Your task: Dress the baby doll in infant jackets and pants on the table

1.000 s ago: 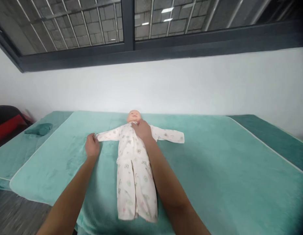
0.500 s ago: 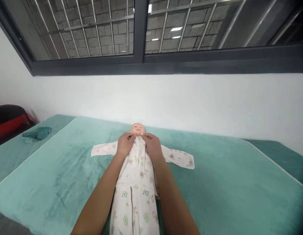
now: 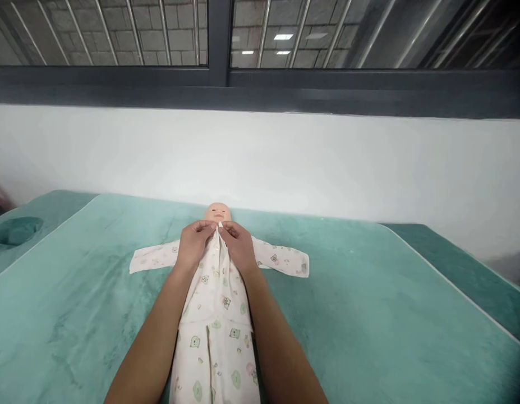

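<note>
A baby doll lies on its back on a teal blanket, dressed in a white printed romper with both sleeves spread out sideways. My left hand and my right hand meet just under the doll's chin. Each hand pinches one edge of the romper's front opening at the collar, fingers closed on the cloth. Both forearms run down over the doll's body and cover part of the romper.
A white wall stands right behind the bed, with a dark-framed barred window above it. A bunched teal cloth lies at the far left. A darker teal cover shows at the right edge.
My left hand left the doll's left sleeve and came to the collar beside my right hand. Both hands now pinch the neckline together. The view has shifted slightly.
</note>
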`<state>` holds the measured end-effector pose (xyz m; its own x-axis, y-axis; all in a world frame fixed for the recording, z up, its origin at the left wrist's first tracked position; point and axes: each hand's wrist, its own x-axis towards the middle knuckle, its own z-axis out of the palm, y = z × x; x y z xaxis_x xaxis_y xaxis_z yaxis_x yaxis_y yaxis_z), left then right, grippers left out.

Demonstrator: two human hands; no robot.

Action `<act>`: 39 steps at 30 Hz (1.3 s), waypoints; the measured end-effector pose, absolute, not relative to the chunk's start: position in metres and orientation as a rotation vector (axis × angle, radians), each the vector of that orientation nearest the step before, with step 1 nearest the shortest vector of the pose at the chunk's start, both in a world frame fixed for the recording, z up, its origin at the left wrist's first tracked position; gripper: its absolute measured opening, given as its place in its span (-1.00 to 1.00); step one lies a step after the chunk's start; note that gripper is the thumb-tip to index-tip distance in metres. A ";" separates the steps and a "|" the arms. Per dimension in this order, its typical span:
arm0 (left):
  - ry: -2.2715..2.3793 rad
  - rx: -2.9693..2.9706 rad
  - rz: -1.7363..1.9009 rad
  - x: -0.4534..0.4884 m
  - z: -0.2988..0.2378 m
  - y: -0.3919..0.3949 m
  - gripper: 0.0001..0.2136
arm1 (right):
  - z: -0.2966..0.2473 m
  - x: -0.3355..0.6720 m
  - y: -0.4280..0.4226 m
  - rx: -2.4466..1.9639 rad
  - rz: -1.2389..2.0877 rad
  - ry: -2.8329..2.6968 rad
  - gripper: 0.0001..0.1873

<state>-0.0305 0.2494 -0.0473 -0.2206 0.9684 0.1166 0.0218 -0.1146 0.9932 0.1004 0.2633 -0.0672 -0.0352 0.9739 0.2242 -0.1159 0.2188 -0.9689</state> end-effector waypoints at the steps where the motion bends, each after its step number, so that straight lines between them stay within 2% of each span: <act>1: 1.301 1.161 1.462 -0.030 -0.047 0.250 -0.75 | -0.068 0.100 0.264 -0.951 1.127 -1.275 -0.72; 10: 1.354 1.358 1.435 -0.033 -0.058 0.254 -0.79 | -0.065 0.102 0.264 -1.084 1.072 -1.406 -0.76; 15: 1.357 1.364 1.429 -0.033 -0.057 0.251 -0.72 | -0.059 0.103 0.258 -1.207 0.870 -1.693 -0.83; 19: 1.269 1.269 1.429 -0.031 -0.056 0.250 -0.70 | -0.055 0.103 0.253 -1.219 0.713 -1.841 -0.80; 23: 1.135 1.106 1.441 -0.032 -0.056 0.249 -0.72 | -0.055 0.105 0.254 -1.161 0.862 -1.775 -0.78; 29: 1.014 0.986 1.350 -0.043 -0.051 0.246 -0.69 | -0.061 0.113 0.260 -0.876 1.207 -1.535 -0.65; 33: 1.066 1.023 1.337 -0.043 -0.050 0.245 -0.73 | -0.064 0.112 0.264 -0.889 1.218 -1.368 -0.74; 39: 1.086 1.042 1.396 -0.037 -0.052 0.245 -0.74 | -0.062 0.112 0.263 -1.073 1.129 -1.439 -0.77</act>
<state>-0.0371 0.2447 -0.0524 -0.0867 0.9956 0.0367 -0.2096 -0.0543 0.9763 0.1120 0.2631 -0.0617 -0.1320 0.9768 0.1685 0.0689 0.1786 -0.9815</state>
